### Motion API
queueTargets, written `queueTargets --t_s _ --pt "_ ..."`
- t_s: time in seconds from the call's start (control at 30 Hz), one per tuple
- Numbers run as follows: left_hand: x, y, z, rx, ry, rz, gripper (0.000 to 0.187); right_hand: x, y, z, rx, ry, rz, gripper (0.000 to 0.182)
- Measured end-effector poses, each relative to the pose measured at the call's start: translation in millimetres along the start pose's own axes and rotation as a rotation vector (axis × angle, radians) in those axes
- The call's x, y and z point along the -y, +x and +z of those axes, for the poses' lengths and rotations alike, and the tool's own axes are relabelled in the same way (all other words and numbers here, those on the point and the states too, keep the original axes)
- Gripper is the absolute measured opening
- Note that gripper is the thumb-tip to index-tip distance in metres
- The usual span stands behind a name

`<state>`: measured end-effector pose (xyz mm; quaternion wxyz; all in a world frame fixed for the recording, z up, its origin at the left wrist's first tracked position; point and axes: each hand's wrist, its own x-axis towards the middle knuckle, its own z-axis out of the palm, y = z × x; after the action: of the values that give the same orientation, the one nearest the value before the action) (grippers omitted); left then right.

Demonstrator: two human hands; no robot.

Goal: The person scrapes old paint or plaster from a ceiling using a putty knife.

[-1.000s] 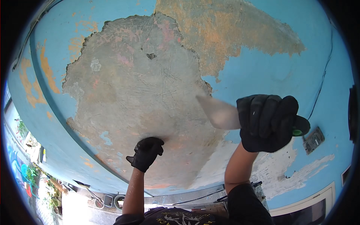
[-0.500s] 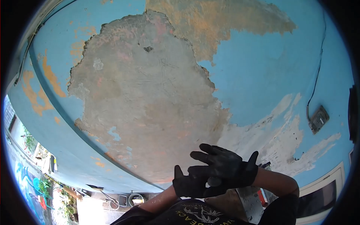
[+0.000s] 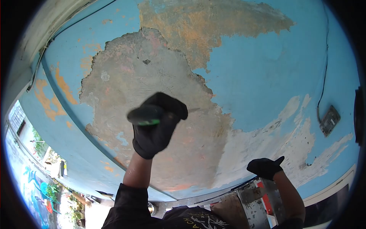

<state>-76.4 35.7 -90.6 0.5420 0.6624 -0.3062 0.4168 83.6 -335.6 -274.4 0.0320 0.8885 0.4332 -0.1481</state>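
My left hand, in a black glove, is raised in front of the wall and closed round a tool with a black and green handle. The handle's thick end faces me, slightly blurred. A thin grey strip, perhaps its blade, shows past the fist; its exact kind I cannot make out. My right hand, gloved too, is low at the right with one digit stuck out, above a worn metal surface. Behind the left hand is a bare grey plaster patch with a broken edge in the blue wall.
An electrical box with a cable is fixed to the wall at the right. Whitish scraped paint lies below it. A paint-marked metal stand with a red part is under my right hand. Plants are at the lower left.
The two hands, pressed together low in the middle before, have come apart. My left hand rose to the left with the tool; the right moved right and slightly lower. The view shifted slightly.
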Motion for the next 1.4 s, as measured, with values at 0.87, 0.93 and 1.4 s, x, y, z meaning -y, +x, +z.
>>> queueTargets --t_s 0.87,0.93,1.4 --pt "-12.3 113.7 31.0 0.021 0.858 0.005 0.011 -7.5 0.5 24.9 -0.29 0.412 0.089 0.053" --pt "-14.0 112.9 29.6 -0.01 0.821 -0.022 0.01 -4.1 -1.3 20.3 -0.28 0.383 0.121 0.053" --pt "8.9 97.8 37.7 -0.1 0.813 0.031 0.01 0.2 -5.5 16.0 -0.274 0.338 0.135 0.053"
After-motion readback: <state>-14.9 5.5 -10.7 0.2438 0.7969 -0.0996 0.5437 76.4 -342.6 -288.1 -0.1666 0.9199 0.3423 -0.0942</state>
